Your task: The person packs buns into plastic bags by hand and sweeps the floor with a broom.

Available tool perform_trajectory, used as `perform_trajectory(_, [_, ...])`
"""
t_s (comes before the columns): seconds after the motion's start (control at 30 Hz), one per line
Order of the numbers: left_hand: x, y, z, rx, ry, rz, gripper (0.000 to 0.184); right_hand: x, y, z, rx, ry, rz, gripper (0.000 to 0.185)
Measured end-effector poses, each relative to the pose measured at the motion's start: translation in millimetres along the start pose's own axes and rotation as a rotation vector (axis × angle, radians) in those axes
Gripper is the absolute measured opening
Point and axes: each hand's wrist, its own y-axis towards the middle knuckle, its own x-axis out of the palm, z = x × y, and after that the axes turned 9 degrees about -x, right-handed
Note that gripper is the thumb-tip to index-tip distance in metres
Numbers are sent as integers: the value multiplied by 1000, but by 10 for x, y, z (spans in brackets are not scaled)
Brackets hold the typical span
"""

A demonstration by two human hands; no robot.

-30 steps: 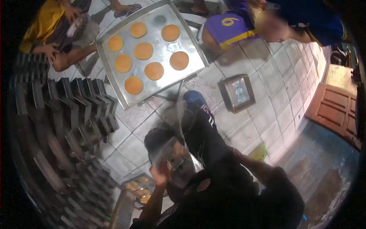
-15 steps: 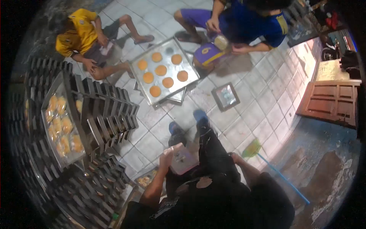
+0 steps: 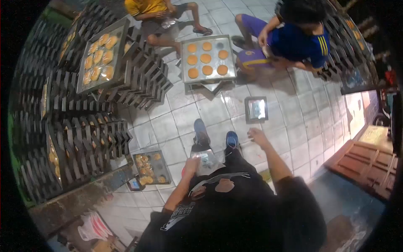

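Note:
My left hand [image 3: 192,164] is closed on the edge of a printed clear plastic bag [image 3: 208,161], held low in front of my legs; whether it is one bag or a stack I cannot tell. My right hand [image 3: 257,137] reaches forward over the tiles with loosely bent fingers apart, nothing visible in them. Just beyond it, a small dark-rimmed square tray [image 3: 256,110] lies on the floor with something shiny and printed inside. Farther ahead is a metal baking tray [image 3: 213,74] with several round golden buns [image 3: 205,58], resting on something stacked beneath it.
Tall stacks of dark trays [image 3: 142,80] rise at left, one topped by a tray of bagged buns [image 3: 99,59]. Another tray of buns [image 3: 151,168] lies by my left arm. Two people sit ahead, one in a yellow shirt [image 3: 145,8], one in a blue shirt [image 3: 300,44].
My right hand has moved from beside my hip forward toward the small square tray. My left hand still holds the plastic bag. The view has turned, showing more of the tray stacks.

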Motion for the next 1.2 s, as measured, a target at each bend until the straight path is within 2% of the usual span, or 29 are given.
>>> perform_trajectory(0.03, [32,-197,53,-115,-184,-15,38,-99,-48,84,31,32,17,44])
perform_trajectory(0.07, [64,-274,-13,-112,-157,-62,38,-207,-92,233,12,-10,31,43])
perform_trajectory(0.13, [139,-432,-354,-238,-268,-122,33,-485,-432,575,18,-102,92,39])
perform_trajectory(0.2, [31,-730,-194,-400,-589,-189,32,-767,-1076,1066,65,-146,173,36])
perform_trajectory(0.23, [83,-806,-219,-398,-567,-233,32,-963,-1344,1556,21,-221,184,38])
perform_trajectory(0.3, [113,-1009,-394,-520,-437,-167,31,-1185,-2025,2329,-46,-289,299,39])
perform_trajectory(0.33, [77,-1044,-456,-526,-386,-205,34,-1181,-2475,2634,-59,-283,410,37])
perform_trajectory(0.37, [115,-1051,-631,-521,-367,-226,34,-1219,-2927,3140,2,-304,430,36])
perform_trajectory(0.43, [224,-991,-1043,-416,-267,-306,34,-884,-3731,3379,342,-123,531,34])
perform_trajectory(0.47, [239,-1005,-1109,-395,-247,-328,34,-641,-4077,3207,604,89,607,33])
perform_trajectory(0.53, [281,-1082,-1157,-338,-306,-386,36,-263,-4689,3888,781,-326,260,35])
perform_trajectory(0.57, [294,-1061,-1257,-326,-294,-405,36,-16,-4968,3821,791,-313,280,35])
perform_trajectory(0.63, [235,-1109,-1549,-409,-281,-573,36,486,-5523,3472,845,394,863,36])
perform_trajectory(0.67, [169,-1205,-1519,-439,-320,-592,35,519,-5772,3654,851,408,867,36])
perform_trajectory(0.73, [50,-1356,-1559,-365,-274,-582,35,516,-6322,4398,590,862,1113,41])
perform_trajectory(0.8, [20,-1470,-1591,-276,-236,-581,34,417,-6596,4351,482,727,1395,49])
perform_trajectory(0.87, [3,-1608,-1650,-370,-300,-547,34,79,-6767,4489,736,802,1617,69])
perform_trajectory(0.9, [35,-1672,-1612,-307,-271,-555,34,-112,-6931,4539,642,896,1755,82])
perform_trajectory(0.93, [34,-1708,-1676,-359,-282,-537,33,-296,-7067,4508,560,963,1880,99])
perform_trajectory(0.97, [41,-1751,-1656,-411,-296,-518,32,-384,-7185,4602,542,1003,1893,99])
perform_trajectory(1.03, [71,-1835,-1566,-378,-295,-541,32,-541,-7387,4724,353,1096,2067,108])
perform_trajectory(1.17, [361,-2056,-1288,-278,-316,-601,31,-747,-7613,4858,133,1026,2106,100])
perform_trajectory(1.2, [459,-2121,-1141,-268,-301,-652,32,-762,-7666,4924,58,987,2013,96])
